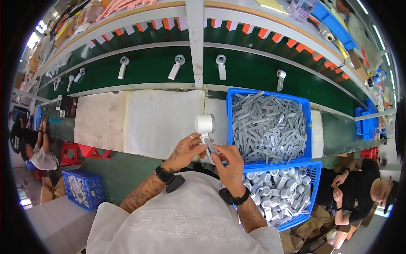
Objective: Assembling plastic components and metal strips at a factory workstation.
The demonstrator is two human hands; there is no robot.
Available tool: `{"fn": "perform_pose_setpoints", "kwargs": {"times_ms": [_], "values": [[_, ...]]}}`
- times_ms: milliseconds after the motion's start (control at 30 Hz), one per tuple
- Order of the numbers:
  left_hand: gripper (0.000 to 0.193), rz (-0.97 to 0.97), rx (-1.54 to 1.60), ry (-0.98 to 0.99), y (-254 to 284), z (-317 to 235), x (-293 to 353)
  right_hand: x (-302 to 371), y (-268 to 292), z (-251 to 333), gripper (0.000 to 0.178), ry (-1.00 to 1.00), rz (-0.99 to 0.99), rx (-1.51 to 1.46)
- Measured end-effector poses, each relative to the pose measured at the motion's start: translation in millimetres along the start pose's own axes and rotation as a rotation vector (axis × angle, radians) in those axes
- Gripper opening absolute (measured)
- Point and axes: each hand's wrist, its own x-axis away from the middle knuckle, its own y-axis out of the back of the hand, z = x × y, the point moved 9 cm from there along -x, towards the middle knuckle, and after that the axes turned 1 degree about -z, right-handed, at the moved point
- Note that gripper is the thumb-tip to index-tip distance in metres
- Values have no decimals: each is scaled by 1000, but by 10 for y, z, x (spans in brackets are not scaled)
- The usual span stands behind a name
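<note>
My left hand [184, 153] is closed around the handle of a white handheld fan [204, 123], whose round head points away from me. With its fingers pinched, my right hand [229, 164] grips a slim grey strip [209, 146] that lies along the fan's handle. Whether the strip is fixed to the handle, I cannot tell. Just right of my hands stands a blue tray [229, 122] heaped with loose grey strips [268, 127]. Nearer to me, a blue basket [314, 180] holds many white fans [275, 192].
A pale mat [165, 120] covers the bench before me. Beyond it, several fans, one of them this fan [221, 67], lie along a green conveyor belt [152, 67] under a shelf. One co-worker [359, 190] sits at right, another [42, 154] at far left. A blue crate [84, 188] stands at lower left.
</note>
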Motion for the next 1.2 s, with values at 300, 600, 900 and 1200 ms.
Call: {"fn": "perform_pose_setpoints", "kwargs": {"times_ms": [300,600,900,1200], "values": [[47,-30,36,-29,21,8,27,-5,-112,142,37,238,17,320],[50,-97,-70,-9,65,95,-75,-26,-131,39,38,233,33,384],[41,148,-306,6,-42,183,-40,-186,-515,-581,41,-412,405,-440],[42,18,-358,-10,194,89,63,-143,-908,-934,32,-493,518,-594]]}}
